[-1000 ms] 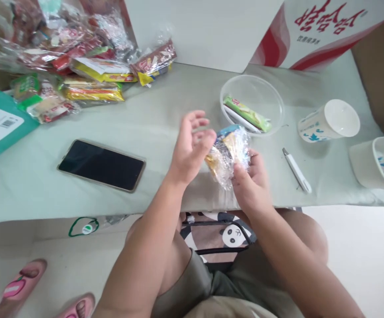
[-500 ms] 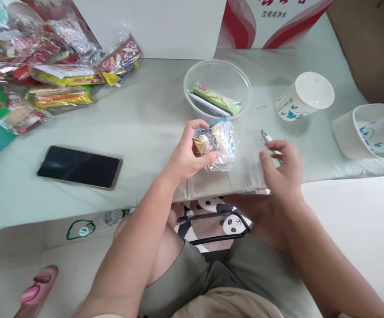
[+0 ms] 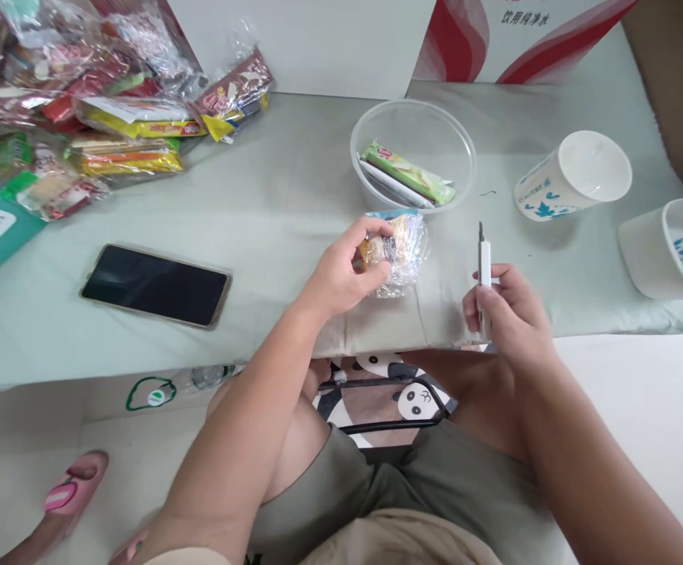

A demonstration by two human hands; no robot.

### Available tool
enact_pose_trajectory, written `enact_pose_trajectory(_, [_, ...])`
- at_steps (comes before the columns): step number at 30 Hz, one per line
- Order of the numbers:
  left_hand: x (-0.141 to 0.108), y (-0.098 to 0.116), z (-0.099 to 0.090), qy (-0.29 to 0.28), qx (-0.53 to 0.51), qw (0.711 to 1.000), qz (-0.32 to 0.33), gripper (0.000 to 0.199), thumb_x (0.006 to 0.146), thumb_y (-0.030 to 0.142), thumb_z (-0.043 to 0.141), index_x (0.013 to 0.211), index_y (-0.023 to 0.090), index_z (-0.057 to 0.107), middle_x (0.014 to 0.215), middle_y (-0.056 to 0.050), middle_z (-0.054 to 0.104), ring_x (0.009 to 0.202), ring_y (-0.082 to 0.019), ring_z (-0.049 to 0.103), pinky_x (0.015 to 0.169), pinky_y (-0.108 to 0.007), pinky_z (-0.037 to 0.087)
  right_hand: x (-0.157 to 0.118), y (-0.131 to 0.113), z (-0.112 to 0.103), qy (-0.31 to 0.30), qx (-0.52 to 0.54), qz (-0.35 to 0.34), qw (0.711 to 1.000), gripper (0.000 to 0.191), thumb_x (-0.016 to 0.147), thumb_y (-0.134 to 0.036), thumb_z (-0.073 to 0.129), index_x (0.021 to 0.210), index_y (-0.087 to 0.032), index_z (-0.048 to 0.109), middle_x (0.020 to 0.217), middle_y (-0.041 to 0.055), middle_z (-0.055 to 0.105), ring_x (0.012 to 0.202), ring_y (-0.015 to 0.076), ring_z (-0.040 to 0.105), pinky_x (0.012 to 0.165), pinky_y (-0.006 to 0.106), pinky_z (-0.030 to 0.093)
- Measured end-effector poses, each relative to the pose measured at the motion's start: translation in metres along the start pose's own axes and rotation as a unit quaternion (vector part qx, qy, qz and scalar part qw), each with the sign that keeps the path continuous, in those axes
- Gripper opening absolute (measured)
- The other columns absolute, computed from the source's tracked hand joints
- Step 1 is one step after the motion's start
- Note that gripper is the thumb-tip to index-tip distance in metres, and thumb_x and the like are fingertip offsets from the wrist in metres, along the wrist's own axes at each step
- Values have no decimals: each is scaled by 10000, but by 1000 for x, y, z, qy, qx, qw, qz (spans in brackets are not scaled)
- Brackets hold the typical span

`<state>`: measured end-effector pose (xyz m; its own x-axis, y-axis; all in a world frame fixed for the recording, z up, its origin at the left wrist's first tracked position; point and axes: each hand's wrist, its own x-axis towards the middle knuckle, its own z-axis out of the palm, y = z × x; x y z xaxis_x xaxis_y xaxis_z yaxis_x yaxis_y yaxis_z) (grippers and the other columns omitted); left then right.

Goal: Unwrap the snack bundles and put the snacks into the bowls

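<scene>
My left hand grips a clear plastic-wrapped snack pack between thumb and fingers, near the table's front edge. Closed round a white utility knife, my right hand is to the right of the pack, and the dark blade points away from me. Just behind the pack stands a round clear plastic bowl, holding a green-wrapped snack and a white-edged packet beside it. The knife and the pack are apart.
A black phone lies left. Wrapped snacks are heaped at the back left. At the right are a tilted paper cup and a white container. Boxes line the back. A person's foot in a pink slipper shows below.
My right hand has picked the knife up off the table and now holds it upright in view. My left hand still holds the pack. The view has shifted slightly.
</scene>
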<state>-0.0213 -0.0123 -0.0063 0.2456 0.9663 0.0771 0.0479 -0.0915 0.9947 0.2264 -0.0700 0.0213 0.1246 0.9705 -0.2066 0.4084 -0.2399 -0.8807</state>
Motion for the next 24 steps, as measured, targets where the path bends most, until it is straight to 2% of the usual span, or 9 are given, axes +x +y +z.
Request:
enact_pose_trajectory(3, [-2,3,-5,23,22,999,23,363,742,97,703,1056,277,685,833,23,610,619,-110,499,583,-233,434,-10,-27,20,-112,130,1,985,291,906,-519,607,982,-262,495,498,-67,599,357,136,472,384,259,331])
enact_pose_trajectory(7, [-3,6,-10,55,57,995,53,325,740,172,765,1049,263,719,914,-15,685,732,-164,592,644,-274,472,-18,-49,44,-198,177,51,963,389,907,-623,605,940,-241,545,441,-69,566,321,126,457,360,242,344])
enact_pose_trajectory(12, [-3,5,-11,114,146,975,119,234,779,175,680,994,251,733,994,-52,711,906,-234,634,871,-367,525,-20,-54,73,-204,230,93,947,337,947,-562,555,913,-227,582,414,-81,533,301,100,401,347,213,336])
enact_pose_trajectory(16, [-4,2,-13,165,165,963,135,198,807,175,660,983,248,716,1026,-64,714,950,-240,635,929,-380,523,-20,-56,88,-219,252,89,938,343,936,-568,545,894,-228,560,399,-85,516,284,93,381,316,197,268])
enact_pose_trajectory(20, [-5,2,-16,198,149,955,162,171,866,221,661,1029,250,704,1068,-66,723,1014,-235,650,977,-382,525,-22,-59,93,-218,230,89,944,365,923,-589,553,894,-225,546,391,-92,499,286,89,385,325,193,263])
enact_pose_trajectory(24, [-4,5,-17,229,110,960,118,176,870,244,698,1043,273,707,1082,-58,725,1004,-226,650,925,-365,548,-27,-58,92,-215,178,101,955,368,902,-589,549,881,-221,532,389,-93,492,296,90,402,345,191,273])
